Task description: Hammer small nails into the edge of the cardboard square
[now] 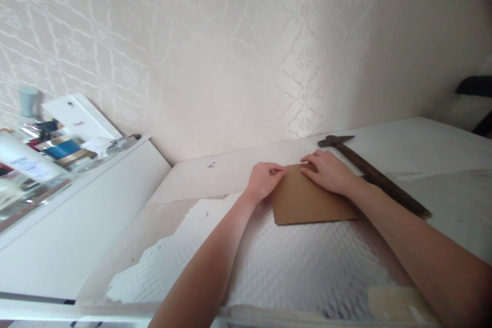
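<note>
A brown cardboard piece point(307, 202) lies flat on a white table point(200, 171), near the wall. My left hand point(263, 180) rests at the card's far left corner, its fingers curled in a pinch on something tiny and dark that I cannot make out. My right hand point(326, 169) lies flat on the card's far edge, fingers stretched out and pressing it down. A few small dark dots show on the card between the two hands. A hammer point(369, 171) with a dark wooden handle lies on the table just right of my right hand.
White bubble wrap point(292, 266) covers the table's near part under my forearms. At the left, a lower white shelf point(77, 205) carries bottles and jars point(26, 164). A patterned wall point(230, 51) stands right behind the table. A dark object point(474, 87) sits at the far right.
</note>
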`<state>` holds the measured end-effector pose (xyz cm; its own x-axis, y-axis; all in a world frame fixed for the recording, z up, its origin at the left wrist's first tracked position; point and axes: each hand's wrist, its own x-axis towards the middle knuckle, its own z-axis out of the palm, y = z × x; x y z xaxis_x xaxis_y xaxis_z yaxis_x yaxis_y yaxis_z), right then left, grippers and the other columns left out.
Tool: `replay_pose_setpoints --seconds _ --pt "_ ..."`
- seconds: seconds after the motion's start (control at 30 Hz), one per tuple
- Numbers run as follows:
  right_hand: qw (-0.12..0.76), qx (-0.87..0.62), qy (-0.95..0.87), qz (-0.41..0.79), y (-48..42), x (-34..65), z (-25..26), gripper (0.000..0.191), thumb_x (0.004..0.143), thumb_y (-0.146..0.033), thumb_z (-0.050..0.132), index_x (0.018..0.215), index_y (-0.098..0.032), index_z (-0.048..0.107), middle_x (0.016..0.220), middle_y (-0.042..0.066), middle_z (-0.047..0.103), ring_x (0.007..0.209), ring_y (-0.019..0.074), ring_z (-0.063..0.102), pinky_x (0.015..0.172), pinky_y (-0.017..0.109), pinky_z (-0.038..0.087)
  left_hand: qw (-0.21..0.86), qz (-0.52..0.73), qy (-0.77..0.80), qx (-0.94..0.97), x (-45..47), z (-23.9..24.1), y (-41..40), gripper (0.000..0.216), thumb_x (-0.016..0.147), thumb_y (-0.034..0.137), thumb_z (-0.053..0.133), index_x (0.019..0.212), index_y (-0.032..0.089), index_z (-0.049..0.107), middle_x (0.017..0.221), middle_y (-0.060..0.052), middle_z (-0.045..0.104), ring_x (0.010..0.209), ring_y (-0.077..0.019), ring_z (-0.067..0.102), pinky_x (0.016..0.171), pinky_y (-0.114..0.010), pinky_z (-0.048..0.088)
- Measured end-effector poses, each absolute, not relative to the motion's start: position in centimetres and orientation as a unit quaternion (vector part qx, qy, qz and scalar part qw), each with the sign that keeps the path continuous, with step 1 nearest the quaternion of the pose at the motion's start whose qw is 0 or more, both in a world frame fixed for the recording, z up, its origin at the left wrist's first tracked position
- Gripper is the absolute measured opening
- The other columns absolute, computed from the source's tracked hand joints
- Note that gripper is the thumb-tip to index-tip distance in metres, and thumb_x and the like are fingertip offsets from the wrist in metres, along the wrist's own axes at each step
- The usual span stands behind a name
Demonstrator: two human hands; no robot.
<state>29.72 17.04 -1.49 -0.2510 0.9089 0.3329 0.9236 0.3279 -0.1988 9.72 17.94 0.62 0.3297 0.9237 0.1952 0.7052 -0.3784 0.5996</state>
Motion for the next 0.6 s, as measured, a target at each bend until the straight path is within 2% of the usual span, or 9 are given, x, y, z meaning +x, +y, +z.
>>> replay_pose_setpoints --seconds 0.27,0.47,0.6 --pt "0.191 -0.598 -0.778 -0.036 16.8 29.7 -1.0 0.038 0.088 -0.036 0.044 0.111 -0.014 0.064 0.103 0.014 0.062 0.097 0.0277 0.055 0.084 0.038 0.043 0.207 0.253 0.515 0.793 9.7 0.9 17.7 0.023 0.08 0.027 0.055 0.091 0.02 0.074 0.089 -0.003 0.073 0.08 -0.0164 0.063 0.083 -0.026 0.047" --pt "0.239 -0.748 -0.609 -0.115 15.6 31.2 0.0 0.038 0.083 -0.032 0.044 0.109 -0.013 0.063 0.102 0.023 0.059 0.097 0.0379 0.052 0.073 0.05 0.044 0.221 0.251 0.526 0.782 9.8 0.9 17.6 0.03 0.085 0.033 0.048 0.088 0.018 0.074 0.088 -0.004 0.073 0.083 -0.0178 0.063 0.081 -0.027 0.045" --pt "0.218 -0.799 -0.553 -0.094 15.2 32.4 -0.4 0.038 0.079 -0.028 0.046 0.109 -0.009 0.06 0.103 0.028 0.057 0.1 0.0428 0.052 0.071 0.054 0.042 0.25 0.258 0.537 0.763 9.8 0.9 17.6 0.039 0.087 0.039 0.043 0.088 0.017 0.074 0.087 -0.004 0.072 0.084 -0.018 0.063 0.08 -0.027 0.044"
